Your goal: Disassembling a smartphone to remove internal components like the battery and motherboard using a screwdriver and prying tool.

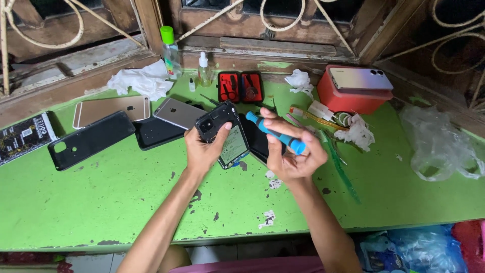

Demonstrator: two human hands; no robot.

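My left hand grips an opened black phone with its back removed, tilted up above the green table. In my right hand is a blue-handled screwdriver, its tip pointing toward the phone's upper part. Both hands hover over the middle of the table.
On the left lie a black phone back cover, a gold phone, a grey phone and a circuit board. Behind are a white cloth, bottles, a red tool case, a red box with a phone on top, and a plastic bag.
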